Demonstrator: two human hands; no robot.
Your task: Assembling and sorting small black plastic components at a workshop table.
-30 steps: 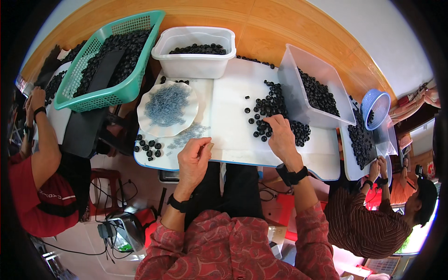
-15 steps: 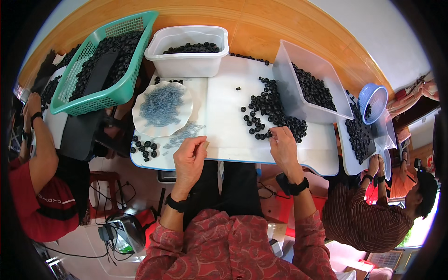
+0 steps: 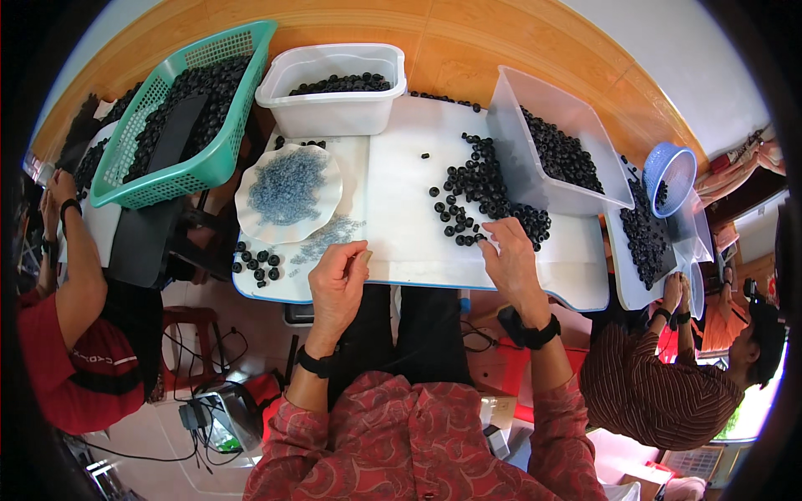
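Observation:
My left hand (image 3: 337,288) is over the front edge of the white work board (image 3: 409,200), its thumb and fingers pressed together. Whatever they pinch is hidden or too small to name. My right hand (image 3: 515,265) reaches to the near edge of a pile of small round black pieces (image 3: 480,179). Its thumb and forefinger are slightly apart, beside the nearest black pieces, with nothing plainly held. Left of my left hand, a scalloped white plate (image 3: 246,215) holds a heap of tiny translucent blue-grey pieces (image 3: 284,188); more lie spilled beside it. Several black pieces (image 3: 257,265) sit below the plate.
A white tub (image 3: 334,113) and a clear bin (image 3: 535,175) of black pieces stand at the back. A green basket (image 3: 180,179) is to the left, a blue basket (image 3: 671,179) to the right. Co-workers sit on both sides: a red sleeve (image 3: 50,334) and a striped shirt (image 3: 660,380).
My right hand has shifted slightly up and its thumb and forefinger have parted. The left hand stays nearly in place, still pinched.

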